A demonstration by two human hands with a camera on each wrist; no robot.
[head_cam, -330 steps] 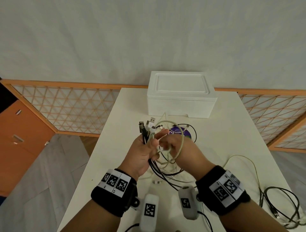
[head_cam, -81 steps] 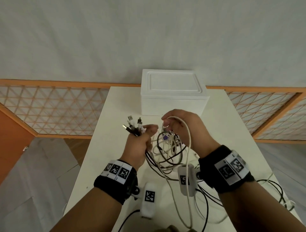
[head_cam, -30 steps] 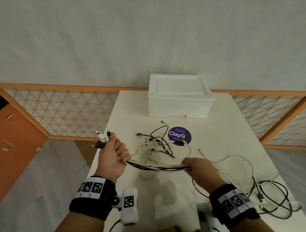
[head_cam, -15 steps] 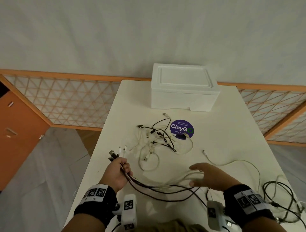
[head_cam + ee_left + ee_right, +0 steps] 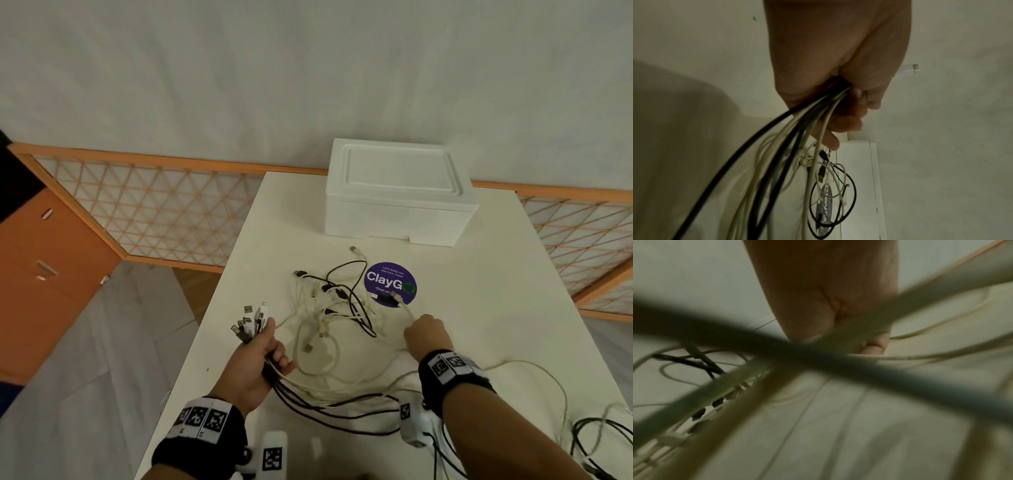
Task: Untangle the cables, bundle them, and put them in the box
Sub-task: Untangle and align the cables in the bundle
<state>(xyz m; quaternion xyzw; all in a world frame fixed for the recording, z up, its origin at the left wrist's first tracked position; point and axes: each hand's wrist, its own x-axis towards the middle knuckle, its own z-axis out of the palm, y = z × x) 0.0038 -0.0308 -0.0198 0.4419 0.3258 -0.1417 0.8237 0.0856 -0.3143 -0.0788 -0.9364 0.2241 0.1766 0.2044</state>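
1. Since half a second ago, my right hand (image 5: 425,337) has gone forward from the slack strands to the loose tangle of black and white cables (image 5: 330,310) on the white table (image 5: 479,308).
2. My left hand (image 5: 258,359) is curled tight round a bunch of black and white cables (image 5: 308,394), plugs sticking up past my thumb.
3. My right fingers curl down at a white strand; whether they grip it I cannot tell.
4. The white foam box (image 5: 399,192) sits lidded at the far edge, beyond the purple round sticker (image 5: 390,284).

White table (image 5: 479,308): cables (image 5: 337,310), box (image 5: 397,205), sticker (image 5: 390,286).
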